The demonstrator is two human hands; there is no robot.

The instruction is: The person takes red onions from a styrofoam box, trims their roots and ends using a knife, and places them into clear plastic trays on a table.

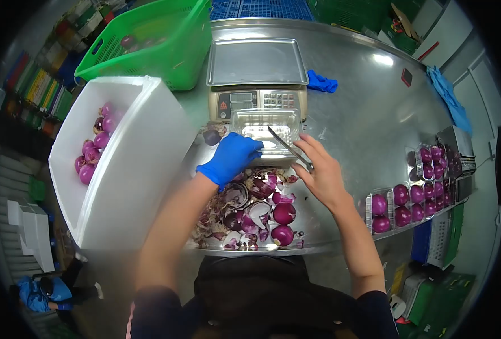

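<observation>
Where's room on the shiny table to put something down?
There's bare table between the scale and the packed onions. The scale's plate is bare too. It's crowded where peelings and loose onions lie, and at the tub, with the left hand, right hand and knife.

Tub in fr. of scale on table, betw. L hand & R hand; knife in R hand. Peels + loose onions nearer front edge. L: box w/ onions inside, basket behind. R: onion packs along edge; glove just R of scale.

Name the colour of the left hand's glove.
Blue; the glove shows best in the head view, the only one.
</observation>
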